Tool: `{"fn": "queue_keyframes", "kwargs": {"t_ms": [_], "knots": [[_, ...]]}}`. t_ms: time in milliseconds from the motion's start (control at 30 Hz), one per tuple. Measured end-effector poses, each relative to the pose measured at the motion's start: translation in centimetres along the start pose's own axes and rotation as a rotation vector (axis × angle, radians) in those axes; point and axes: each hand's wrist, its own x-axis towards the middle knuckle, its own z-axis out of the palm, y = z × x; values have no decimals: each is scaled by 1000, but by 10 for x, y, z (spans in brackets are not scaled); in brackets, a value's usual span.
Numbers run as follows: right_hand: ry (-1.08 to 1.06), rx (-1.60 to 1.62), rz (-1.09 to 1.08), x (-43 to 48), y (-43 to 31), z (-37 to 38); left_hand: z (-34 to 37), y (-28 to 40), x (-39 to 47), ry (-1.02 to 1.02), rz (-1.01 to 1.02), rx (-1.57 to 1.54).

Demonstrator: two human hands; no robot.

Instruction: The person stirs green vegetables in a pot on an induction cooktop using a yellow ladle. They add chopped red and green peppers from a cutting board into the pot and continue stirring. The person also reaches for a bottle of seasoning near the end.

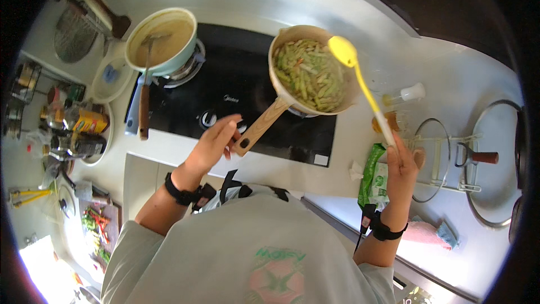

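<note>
My right hand [400,160] grips the white handle of a yellow slotted spoon [344,50]. The spoon's head is raised over the right rim of a cream saucepan [274,57], which holds sliced green vegetables [306,76] in some liquid. From this pan a wood-grain handle [263,124] points toward me. My left hand [213,143] is beside the handle's end with its fingers apart, near the stove knobs [208,118]. Whether a fingertip touches the handle or a knob is unclear. The pan sits on the right burner of a black Midea gas cooktop [236,71].
On the left burner, a pale green pot [173,61] of tan liquid holds a wooden-handled utensil [144,105]. Bottles [86,120] and a cutting board with chopped vegetables [112,219] occupy the left counter. At right are a green packet [371,173], a glass lid [447,152] and a wire rack [460,188].
</note>
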Motion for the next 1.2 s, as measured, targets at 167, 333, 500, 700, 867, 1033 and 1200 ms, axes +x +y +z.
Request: {"fn": "queue_keyframes", "kwargs": {"t_ms": [167,333,500,700,867,1033,1200], "knots": [[41,329,273,-15,12,17,-27,-25,16,327,261,513],[100,465,183,-21,12,23,-26,-41,29,245,273,745],[96,465,270,-23,8,23,-12,-57,47,194,310,1008],[145,424,246,-23,7,21,-4,-63,66,182,239,1085],[149,426,260,-23,9,19,-3,-64,73,159,204,1181],[182,372,345,-23,8,22,-6,-74,81,168,251,1215],[69,209,167,-10,17,31,-5,-74,82,179,226,1220]]}}
